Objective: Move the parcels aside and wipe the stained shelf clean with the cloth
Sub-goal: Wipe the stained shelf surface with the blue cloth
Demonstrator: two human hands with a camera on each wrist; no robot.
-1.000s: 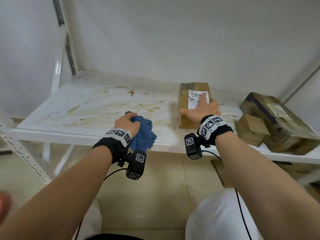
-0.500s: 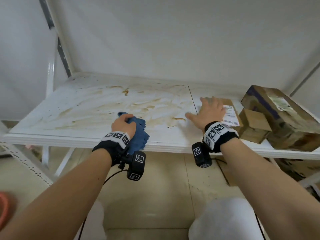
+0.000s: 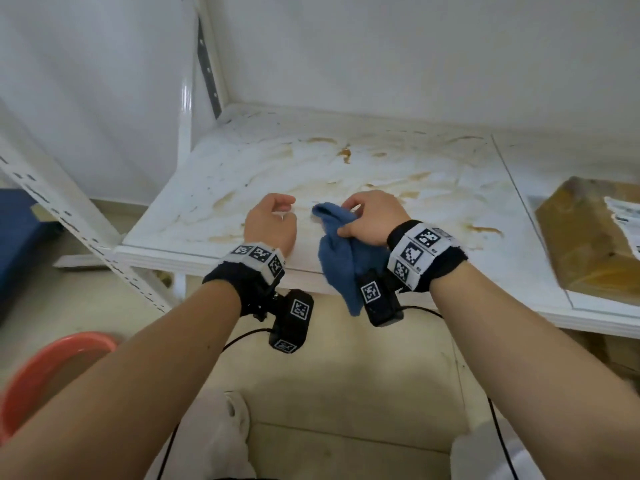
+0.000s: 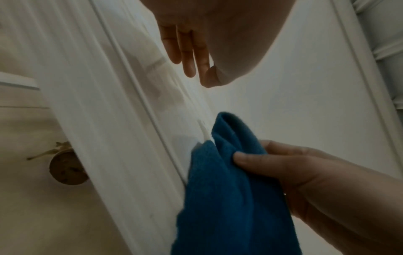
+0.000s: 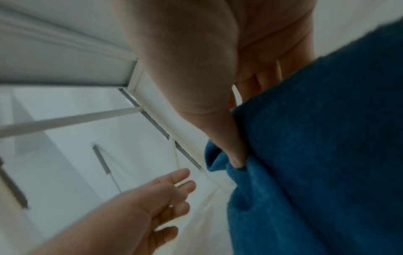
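Observation:
The white shelf (image 3: 346,174) is smeared with brown stains across its middle. My right hand (image 3: 346,220) grips the bunched blue cloth (image 3: 341,265) just above the shelf's front edge, and the cloth hangs down past that edge. In the right wrist view my thumb presses into the cloth (image 5: 327,138). My left hand (image 3: 282,209) hovers just left of the cloth, fingers loosely curled and holding nothing; its fingers (image 4: 189,51) hang relaxed. A brown parcel (image 3: 588,244) with a white label lies at the shelf's right end, partly cut off by the frame.
A perforated white upright (image 3: 86,237) slants down at the left of the shelf. A red basin (image 3: 52,368) stands on the floor at lower left, and a blue object (image 3: 17,244) lies beyond the upright. A white wall backs the shelf.
The cloth has passed from my left hand to my right. My right hand has left the parcel, which now lies at the right end, and has come to the shelf's middle front.

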